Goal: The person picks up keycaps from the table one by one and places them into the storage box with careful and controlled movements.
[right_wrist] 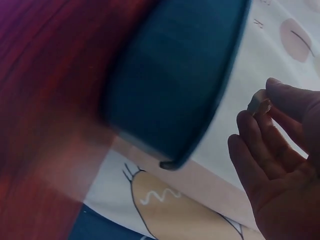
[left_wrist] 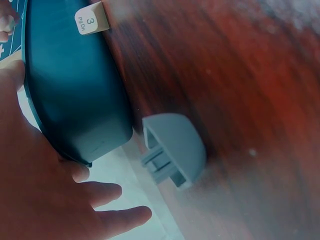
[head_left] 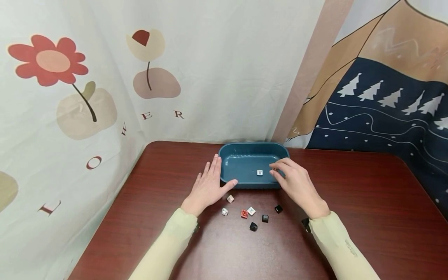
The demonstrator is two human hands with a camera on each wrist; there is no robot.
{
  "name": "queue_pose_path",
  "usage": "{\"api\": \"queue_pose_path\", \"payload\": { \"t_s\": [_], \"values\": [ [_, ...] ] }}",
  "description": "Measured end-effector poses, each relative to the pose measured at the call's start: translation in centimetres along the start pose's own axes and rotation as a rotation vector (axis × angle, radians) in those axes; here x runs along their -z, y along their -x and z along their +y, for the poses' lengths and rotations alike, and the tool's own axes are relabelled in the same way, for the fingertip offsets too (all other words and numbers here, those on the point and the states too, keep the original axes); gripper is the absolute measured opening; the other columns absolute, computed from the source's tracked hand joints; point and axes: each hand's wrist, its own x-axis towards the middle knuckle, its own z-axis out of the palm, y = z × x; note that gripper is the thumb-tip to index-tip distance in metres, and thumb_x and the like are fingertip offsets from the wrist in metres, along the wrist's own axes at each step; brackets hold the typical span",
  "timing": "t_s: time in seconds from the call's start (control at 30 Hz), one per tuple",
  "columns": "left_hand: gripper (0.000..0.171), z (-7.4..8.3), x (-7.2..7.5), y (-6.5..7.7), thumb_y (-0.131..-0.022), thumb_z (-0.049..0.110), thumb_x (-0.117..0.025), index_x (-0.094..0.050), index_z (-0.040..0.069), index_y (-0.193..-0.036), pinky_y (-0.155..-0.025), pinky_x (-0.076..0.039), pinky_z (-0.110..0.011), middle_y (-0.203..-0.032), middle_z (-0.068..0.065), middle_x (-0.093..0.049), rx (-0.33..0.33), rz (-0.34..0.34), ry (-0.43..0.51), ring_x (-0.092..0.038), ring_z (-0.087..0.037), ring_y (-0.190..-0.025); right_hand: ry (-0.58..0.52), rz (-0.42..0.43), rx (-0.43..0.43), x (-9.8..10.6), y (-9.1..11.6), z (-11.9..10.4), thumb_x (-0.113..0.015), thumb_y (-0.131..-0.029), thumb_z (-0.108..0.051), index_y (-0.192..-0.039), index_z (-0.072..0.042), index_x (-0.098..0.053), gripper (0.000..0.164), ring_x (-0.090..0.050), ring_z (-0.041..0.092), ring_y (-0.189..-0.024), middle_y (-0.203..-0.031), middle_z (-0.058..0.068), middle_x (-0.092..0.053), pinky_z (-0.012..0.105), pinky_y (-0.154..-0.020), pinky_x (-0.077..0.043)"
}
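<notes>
A blue-green tray [head_left: 254, 186] stands near the table's back edge, with one white keycap [head_left: 259, 172] lying inside. My left hand [head_left: 209, 186] rests against the tray's left end, fingers straight and thumb at the front rim. Over the tray's right side, my right hand [head_left: 295, 181] pinches a small keycap [right_wrist: 258, 102] between thumb and fingertips, raised above the rim. On the table before the tray lie a cream keycap marked 3 PgDn [left_wrist: 90, 21], a pale grey keycap [left_wrist: 175, 150] on its side, a red keycap [head_left: 244, 214], a white keycap [head_left: 251, 211] and several black keycaps [head_left: 265, 218].
The dark red wooden table [head_left: 367, 217] spreads out on both sides of the tray. A white curtain with flower prints [head_left: 224, 70] hangs behind it, and a cloth with tents and trees [head_left: 378, 112] hangs at the right.
</notes>
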Motion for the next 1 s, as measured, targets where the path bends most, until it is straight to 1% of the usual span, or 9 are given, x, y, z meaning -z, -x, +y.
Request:
{"api": "queue_pose_path", "payload": {
  "t_s": [0.13, 0.33, 0.63, 0.83, 1.0],
  "values": [
    [0.107, 0.0, -0.1, 0.0, -0.095, 0.079, -0.044, -0.007, 0.01, -0.167, -0.119, -0.022, -0.066, -0.174, -0.002, 0.0, 0.0, -0.002, 0.007, -0.013, -0.038, -0.158, 0.02, -0.03, -0.021, -0.9, -0.4, 0.6, -0.083, -0.089, -0.009, -0.108, -0.006, -0.079, 0.02, -0.069, 0.02, -0.093, -0.104, 0.006, -0.071, 0.04, -0.077, -0.059],
    [0.107, 0.0, -0.1, 0.1, -0.095, 0.079, -0.043, -0.005, 0.01, -0.167, -0.119, -0.022, -0.066, -0.174, -0.002, 0.001, 0.002, -0.006, 0.005, -0.013, -0.038, -0.158, 0.065, -0.074, -0.028, -1.9, -0.9, 1.1, -0.081, -0.09, -0.01, -0.108, -0.004, -0.08, 0.019, -0.069, 0.023, -0.091, -0.102, 0.008, -0.071, 0.041, -0.078, -0.059],
    [0.108, -0.1, -0.2, -0.1, -0.094, 0.081, -0.042, -0.005, 0.011, -0.167, -0.119, -0.021, -0.066, -0.174, -0.002, 0.002, 0.001, -0.007, 0.015, -0.012, -0.037, -0.158, 0.089, -0.144, -0.057, -2.6, -1.3, 1.6, -0.08, -0.092, -0.011, -0.109, -0.003, -0.081, 0.019, -0.068, 0.023, -0.088, -0.1, 0.01, -0.071, 0.04, -0.076, -0.059],
    [0.108, -0.1, -0.1, -0.2, -0.094, 0.081, -0.041, -0.004, 0.011, -0.167, -0.119, -0.022, -0.066, -0.174, -0.002, 0.002, -0.001, -0.01, -0.001, -0.013, -0.037, -0.158, 0.104, -0.223, -0.082, -2.9, -1.8, 1.7, -0.078, -0.094, -0.015, -0.112, -0.001, -0.08, 0.023, -0.069, 0.022, -0.09, -0.101, 0.011, -0.072, 0.04, -0.082, -0.06],
    [0.107, -0.1, -0.1, -0.1, -0.095, 0.08, -0.042, -0.005, 0.01, -0.167, -0.119, -0.022, -0.066, -0.174, -0.003, 0.0, -0.004, -0.008, 0.002, -0.014, -0.037, -0.158, 0.139, -0.238, -0.085, -2.9, -2.1, 1.7, -0.08, -0.093, -0.022, -0.116, -0.001, -0.078, 0.03, -0.07, 0.025, -0.097, -0.107, 0.012, -0.074, 0.043, -0.088, -0.059]
  ]
}}
